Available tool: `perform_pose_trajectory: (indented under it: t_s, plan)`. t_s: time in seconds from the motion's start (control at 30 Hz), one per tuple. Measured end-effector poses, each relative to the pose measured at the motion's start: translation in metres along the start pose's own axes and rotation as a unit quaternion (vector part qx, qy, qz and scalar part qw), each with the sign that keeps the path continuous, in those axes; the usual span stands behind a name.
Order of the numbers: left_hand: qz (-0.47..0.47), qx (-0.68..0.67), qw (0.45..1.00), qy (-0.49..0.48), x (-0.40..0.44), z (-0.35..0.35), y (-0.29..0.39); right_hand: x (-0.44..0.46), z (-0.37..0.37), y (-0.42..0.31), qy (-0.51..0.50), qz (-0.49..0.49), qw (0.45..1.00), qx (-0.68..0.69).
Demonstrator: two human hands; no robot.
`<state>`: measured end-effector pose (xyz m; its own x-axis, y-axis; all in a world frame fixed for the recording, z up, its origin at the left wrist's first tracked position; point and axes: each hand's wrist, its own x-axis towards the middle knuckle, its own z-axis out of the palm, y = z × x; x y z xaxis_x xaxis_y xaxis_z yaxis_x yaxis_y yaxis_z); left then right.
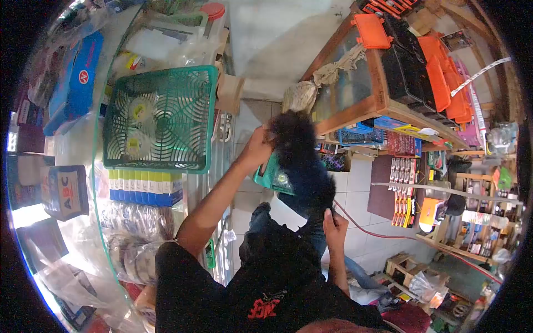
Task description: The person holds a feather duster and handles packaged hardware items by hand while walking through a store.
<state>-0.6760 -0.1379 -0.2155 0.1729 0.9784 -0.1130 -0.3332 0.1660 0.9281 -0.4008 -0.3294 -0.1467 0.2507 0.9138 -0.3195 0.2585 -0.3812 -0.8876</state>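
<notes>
A dark, fluffy feather duster (300, 161) slants across the middle of the view, slightly blurred. My left hand (258, 148) is closed at its upper part, with the fingertips partly lost behind the dark feathers. At its lower end my right hand (335, 228) is closed around it, thumb upward; the handle itself is hidden. Behind the duster, a small teal basket (267, 178) shows in part, with a clear packet in it.
On the glass counter at left stands a green plastic basket (161, 165) holding clear packs. Below it are yellow-and-blue boxes (145, 187). A wooden-framed glass case (347, 114) carries black and orange toolboxes (408, 69) at right. A red hose (383, 235) crosses the tiled floor.
</notes>
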Motion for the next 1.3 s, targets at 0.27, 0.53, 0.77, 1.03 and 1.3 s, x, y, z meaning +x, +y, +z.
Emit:
perform_pose_trajectory:
  t_s: [0.27, 0.53, 0.77, 1.03, 1.3]
  plan:
    - [0.093, 0.156, 0.983, 0.019, -0.029, 0.043, 0.096, 0.001, -0.002, 0.005, -0.035, -0.062, 0.997, -0.016]
    - [-0.069, 0.069, 0.995, 0.025, -0.016, 0.03, 0.073, -0.001, -0.002, -0.002, -0.028, -0.005, 0.999, 0.028]
    - [0.06, -0.052, 0.997, 0.011, -0.011, 0.027, 0.057, -0.002, -0.004, 0.011, -0.014, -0.06, 0.998, -0.034]
    - [0.07, -0.131, 0.989, -0.008, -0.002, 0.023, 0.062, -0.006, -0.004, -0.001, -0.032, -0.03, 0.996, -0.071]
    - [0.061, -0.115, 0.991, 0.005, -0.006, 0.027, 0.066, -0.006, 0.003, -0.016, -0.051, 0.012, 0.998, -0.031]
